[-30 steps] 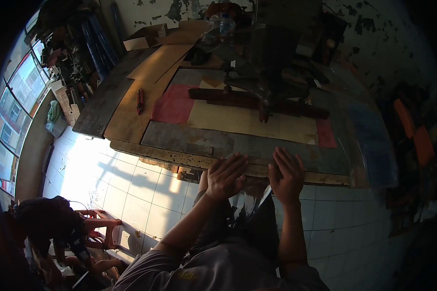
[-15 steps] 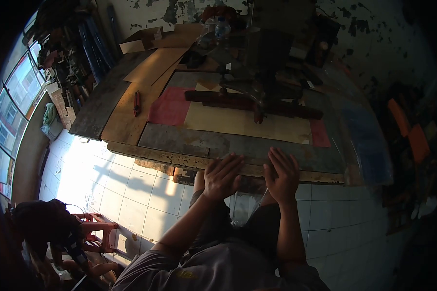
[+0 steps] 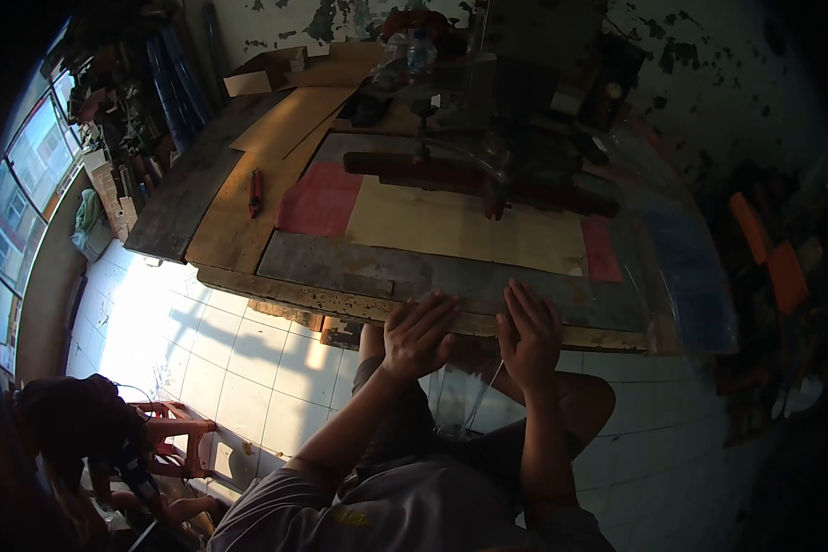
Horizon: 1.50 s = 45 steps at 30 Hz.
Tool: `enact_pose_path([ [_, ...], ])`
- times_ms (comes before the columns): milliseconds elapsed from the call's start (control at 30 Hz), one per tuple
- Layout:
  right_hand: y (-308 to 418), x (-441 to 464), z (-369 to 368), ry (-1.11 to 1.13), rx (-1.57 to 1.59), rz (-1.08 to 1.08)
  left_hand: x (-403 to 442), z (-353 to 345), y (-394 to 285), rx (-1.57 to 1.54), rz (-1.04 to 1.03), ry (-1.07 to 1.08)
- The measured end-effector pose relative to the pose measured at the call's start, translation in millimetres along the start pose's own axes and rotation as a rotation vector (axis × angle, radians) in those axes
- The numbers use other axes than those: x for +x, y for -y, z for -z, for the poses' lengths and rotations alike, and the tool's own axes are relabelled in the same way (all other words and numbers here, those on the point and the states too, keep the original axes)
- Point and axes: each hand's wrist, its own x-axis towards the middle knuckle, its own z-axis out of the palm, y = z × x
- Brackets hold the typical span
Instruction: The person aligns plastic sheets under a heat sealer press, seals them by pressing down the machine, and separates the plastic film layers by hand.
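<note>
Both my hands rest on the front edge of a worn workbench (image 3: 414,311). My left hand (image 3: 419,336) lies flat with its fingers stretched over the edge, holding nothing. To its right, my right hand (image 3: 529,336) also lies flat, fingers extended and thumb apart. Beyond them a cream sheet (image 3: 460,225) with a red piece (image 3: 317,201) at its left and another red piece (image 3: 601,248) at its right lies on a grey plate (image 3: 340,262). Over the sheet stands a dark machine head with a long bar (image 3: 423,173).
A red cutter knife (image 3: 256,193) lies on brown cardboard (image 3: 225,207) at the left. Behind are an open carton (image 3: 267,74) and a plastic bottle (image 3: 420,55). Clear plastic sheeting (image 3: 695,276) hangs at the right. Another person (image 3: 74,423) is at lower left near a red stool (image 3: 189,442).
The machine's bar has shifted and looks raised off the sheet. My right knee has swung out to the right. Both hands stay in nearly the same place.
</note>
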Motion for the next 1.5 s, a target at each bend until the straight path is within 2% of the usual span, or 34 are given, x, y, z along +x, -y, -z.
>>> enact_pose_path([
  [567,-7.8,-2.5,-9.8,-0.085,0.032,0.045,-0.5,-1.4,1.4,0.003,-0.005,-0.004],
  [1267,-7.4,-3.7,-7.9,-0.085,0.028,0.05,-0.4,-3.4,2.4,0.038,-0.032,-0.034],
  [1500,-7.5,-6.8,-8.4,-0.128,0.117,0.046,1.6,-1.2,-1.8,0.003,0.007,-0.014],
])
